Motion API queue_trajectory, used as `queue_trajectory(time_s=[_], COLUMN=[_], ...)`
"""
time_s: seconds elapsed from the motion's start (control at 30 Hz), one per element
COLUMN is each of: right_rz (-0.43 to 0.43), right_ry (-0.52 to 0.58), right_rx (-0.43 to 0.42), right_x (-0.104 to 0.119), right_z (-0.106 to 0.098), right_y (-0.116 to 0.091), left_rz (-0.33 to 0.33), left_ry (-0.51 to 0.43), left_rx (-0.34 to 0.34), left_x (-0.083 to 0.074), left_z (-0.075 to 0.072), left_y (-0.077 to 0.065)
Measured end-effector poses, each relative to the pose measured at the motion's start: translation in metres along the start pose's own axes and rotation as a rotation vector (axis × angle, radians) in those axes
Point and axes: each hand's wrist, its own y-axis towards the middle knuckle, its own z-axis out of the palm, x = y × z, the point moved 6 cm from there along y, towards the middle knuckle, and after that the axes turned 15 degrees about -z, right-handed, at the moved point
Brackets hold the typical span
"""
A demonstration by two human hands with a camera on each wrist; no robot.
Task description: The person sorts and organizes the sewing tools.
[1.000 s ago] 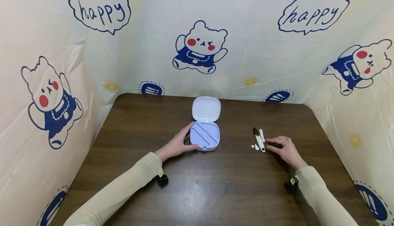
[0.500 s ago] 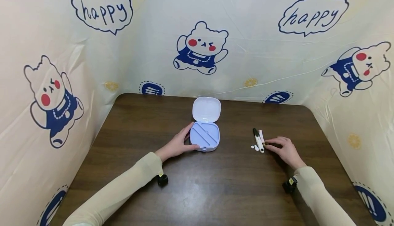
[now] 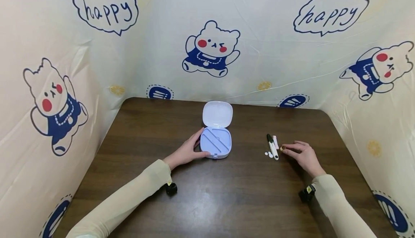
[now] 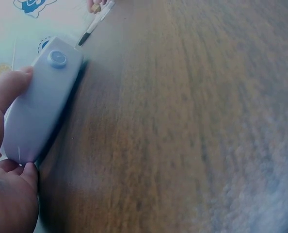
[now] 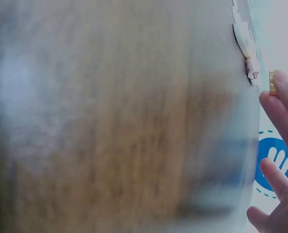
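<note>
A pale lilac box (image 3: 215, 143) with slanting ridges across its inside stands at the table's centre, its lid (image 3: 217, 114) folded back. My left hand (image 3: 186, 154) grips the box's left side, thumb at the front near a round button (image 4: 57, 58). Well to the right, my right hand (image 3: 304, 156) pinches a small gold-coloured piece (image 5: 272, 82) between thumb and fingertip. It appears raised just off the table; its kind is unclear. Just left of that hand lie a slim white tool with a dark end (image 3: 273, 147), a pale pink strip (image 3: 275, 142) and small white discs (image 3: 270, 155).
All of it is on a dark brown wooden table (image 3: 246, 194). Printed cloth (image 3: 259, 50) encloses the back and both sides of the table. A small black camera (image 3: 171, 189) sits on the left wrist and another camera (image 3: 307, 193) on the right.
My right hand has lifted slightly and moved a little right, away from the white tool, with the gold-coloured piece in its fingertips. My left hand and the box have stayed put.
</note>
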Motion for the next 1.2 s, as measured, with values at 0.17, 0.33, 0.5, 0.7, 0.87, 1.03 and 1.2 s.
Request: queue_trajectory(time_s=[0.17, 0.33, 0.5, 0.7, 0.87, 1.03, 1.2], right_rz=[-0.003, -0.019, -0.066, -0.114, -0.184, -0.189, -0.19], right_ry=[-0.002, -0.012, -0.02, -0.004, -0.006, 0.018, 0.039], right_rx=[-0.001, -0.004, -0.024, -0.034, -0.039, -0.006, 0.014], right_x=[0.002, 0.006, 0.017, 0.036, 0.051, 0.063, 0.073], right_z=[0.0, 0.002, 0.004, 0.004, 0.01, 0.017, 0.024], right_y=[0.002, 0.007, 0.013, 0.023, 0.032, 0.038, 0.044], left_rz=[-0.001, 0.012, 0.02, 0.046, 0.051, 0.042, 0.044], left_ry=[0.004, 0.007, 0.003, -0.001, -0.002, -0.011, -0.014], left_rx=[-0.006, -0.007, -0.011, -0.012, -0.011, 0.003, 0.003], left_x=[0.0, 0.001, 0.002, 0.0, -0.001, -0.001, -0.003], left_z=[-0.001, 0.0, 0.0, 0.0, 0.0, 0.001, 0.001], left_y=[0.001, 0.002, 0.002, 0.002, 0.002, 0.001, 0.0])
